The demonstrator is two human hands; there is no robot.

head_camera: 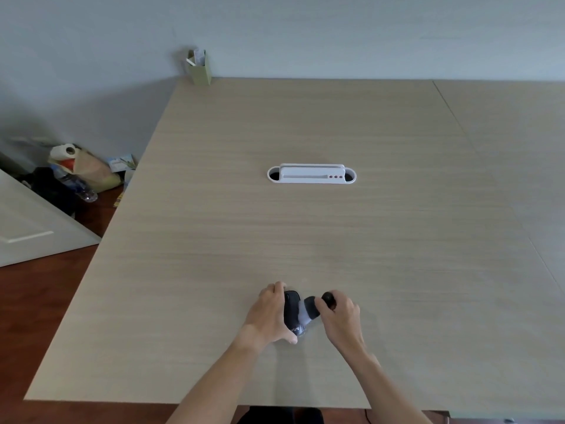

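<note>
My left hand (269, 313) clasps a black-and-grey fabric bundle (305, 311), perhaps a sock. My right hand (342, 316) pinches its dark right-hand tip.

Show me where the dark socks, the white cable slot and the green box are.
dark socks (305, 312): head view, on the grey middle part.
white cable slot (312, 173): head view, on its raised centre cover.
green box (203, 73): head view, on its front side.
</note>
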